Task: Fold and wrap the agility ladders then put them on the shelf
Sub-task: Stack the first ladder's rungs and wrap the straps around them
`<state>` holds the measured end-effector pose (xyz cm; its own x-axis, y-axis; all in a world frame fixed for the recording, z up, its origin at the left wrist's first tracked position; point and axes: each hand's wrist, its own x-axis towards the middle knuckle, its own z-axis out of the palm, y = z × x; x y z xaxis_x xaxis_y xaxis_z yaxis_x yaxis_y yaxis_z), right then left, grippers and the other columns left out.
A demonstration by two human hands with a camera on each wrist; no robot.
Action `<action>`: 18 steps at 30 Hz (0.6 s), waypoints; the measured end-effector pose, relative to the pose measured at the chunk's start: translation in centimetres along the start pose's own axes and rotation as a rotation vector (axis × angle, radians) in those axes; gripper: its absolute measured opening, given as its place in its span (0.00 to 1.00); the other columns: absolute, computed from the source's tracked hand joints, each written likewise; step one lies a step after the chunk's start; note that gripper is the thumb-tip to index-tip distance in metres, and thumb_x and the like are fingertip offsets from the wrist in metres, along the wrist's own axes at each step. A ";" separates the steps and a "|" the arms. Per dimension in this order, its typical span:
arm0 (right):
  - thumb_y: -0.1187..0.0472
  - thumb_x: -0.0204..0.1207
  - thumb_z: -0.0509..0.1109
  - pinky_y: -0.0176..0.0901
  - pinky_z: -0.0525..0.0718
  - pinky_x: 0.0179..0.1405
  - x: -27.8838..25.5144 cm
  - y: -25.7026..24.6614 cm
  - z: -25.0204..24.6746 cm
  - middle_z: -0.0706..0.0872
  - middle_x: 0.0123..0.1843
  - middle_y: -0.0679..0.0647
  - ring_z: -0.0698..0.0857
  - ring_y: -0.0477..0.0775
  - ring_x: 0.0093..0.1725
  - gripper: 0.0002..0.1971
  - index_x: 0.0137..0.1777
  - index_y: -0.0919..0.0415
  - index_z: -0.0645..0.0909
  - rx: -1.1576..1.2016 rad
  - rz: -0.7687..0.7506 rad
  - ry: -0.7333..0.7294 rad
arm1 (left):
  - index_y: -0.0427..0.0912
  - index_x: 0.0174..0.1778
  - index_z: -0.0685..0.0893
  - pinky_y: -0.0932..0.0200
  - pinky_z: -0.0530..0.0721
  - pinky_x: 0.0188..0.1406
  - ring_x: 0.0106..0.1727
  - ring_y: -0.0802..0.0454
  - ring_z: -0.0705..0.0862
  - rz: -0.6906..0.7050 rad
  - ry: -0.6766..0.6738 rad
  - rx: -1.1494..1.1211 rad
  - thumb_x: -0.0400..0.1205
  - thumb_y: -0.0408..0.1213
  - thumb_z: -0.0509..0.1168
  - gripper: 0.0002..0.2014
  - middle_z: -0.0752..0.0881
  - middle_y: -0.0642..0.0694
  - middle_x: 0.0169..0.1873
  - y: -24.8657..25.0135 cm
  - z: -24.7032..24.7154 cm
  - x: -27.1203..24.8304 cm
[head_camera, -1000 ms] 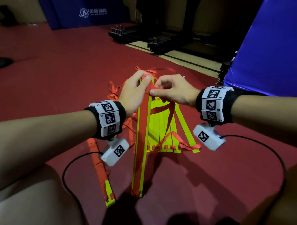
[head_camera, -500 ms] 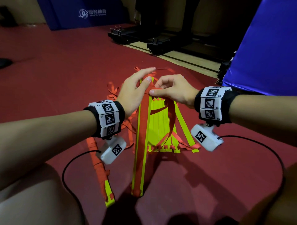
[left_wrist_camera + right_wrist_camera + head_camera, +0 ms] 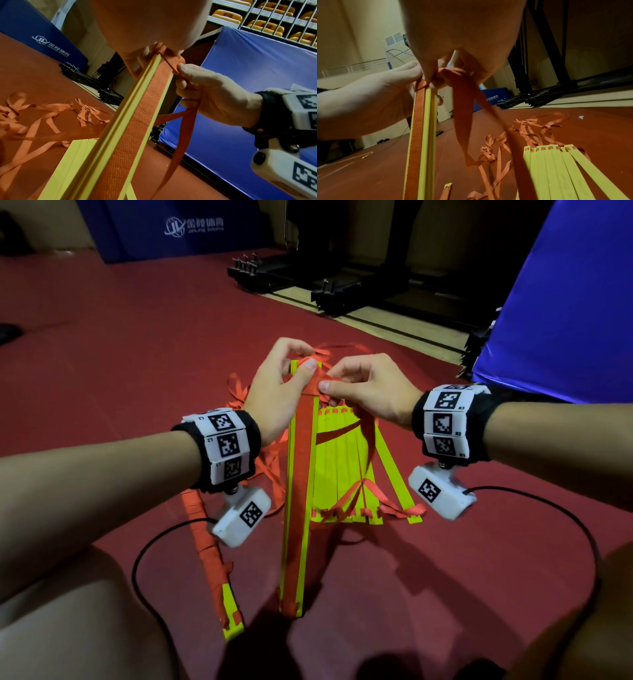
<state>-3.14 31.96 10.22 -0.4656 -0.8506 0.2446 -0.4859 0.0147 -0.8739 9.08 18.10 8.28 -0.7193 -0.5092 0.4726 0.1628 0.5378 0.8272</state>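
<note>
Yellow rung bundles: 3 seen – 1 stack of flat yellow plastic rungs held up on end (image 3: 295, 498), orange webbing strap (image 3: 305, 460) running down its face; 1 fanned set of yellow rungs flat on floor (image 3: 346, 474) just right of it; 1 strap-wrapped bundle on floor (image 3: 209, 546) to the left.
Left hand (image 3: 274, 392): thumb + fingers pinch top end of the upright stack, strap incl.
Right hand (image 3: 370, 392): thumb + forefinger pinch the strap at stack top; loose strap tail (image 3: 180, 142) hangs from under this hand.
Loose orange straps (image 3: 537, 129): tangled on red floor (image 3: 137, 337) beyond the rungs; count n/a.
Wrist bands: 2, white w/ black square codes; labels L1–L3 left, R1–R3 right.
Writing: blue mat (image 3: 164, 231), white logo + "JINLING SPORTS"; other characters not legible.
Blue padded panel (image 3: 565, 309): 1, far right.
Shelf: can't tell which it is.
</note>
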 end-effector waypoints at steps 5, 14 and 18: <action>0.59 0.80 0.78 0.26 0.71 0.26 0.0 0.2 0.2 0.89 0.32 0.56 0.77 0.37 0.24 0.13 0.44 0.72 0.89 -0.063 -0.013 0.011 | 0.47 0.56 0.77 0.51 0.76 0.45 0.42 0.49 0.76 0.054 0.013 0.054 0.89 0.41 0.62 0.03 0.80 0.39 0.42 0.0 0.1 -0.2; 0.50 0.81 0.75 0.32 0.67 0.24 -0.1 0.1 0.6 0.89 0.34 0.67 0.71 0.47 0.26 0.22 0.35 0.69 0.86 -0.120 0.019 -0.014 | 0.43 0.53 0.80 0.63 0.68 0.36 0.34 0.60 0.68 0.072 0.069 0.099 0.91 0.37 0.61 0.04 0.74 0.50 0.34 0.2 0.6 -0.3; 0.46 0.82 0.74 0.39 0.65 0.24 -0.1 0.0 0.5 0.79 0.27 0.68 0.68 0.51 0.26 0.27 0.29 0.68 0.81 -0.166 0.051 -0.047 | 0.45 0.56 0.77 0.57 0.71 0.38 0.38 0.52 0.74 0.085 0.066 0.065 0.90 0.38 0.62 0.02 0.79 0.47 0.40 0.2 0.8 -0.5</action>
<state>-2.74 31.84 9.96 -0.4596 -0.8701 0.1781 -0.5800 0.1422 -0.8021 8.90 18.98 7.95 -0.6584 -0.5021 0.5606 0.1756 0.6219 0.7632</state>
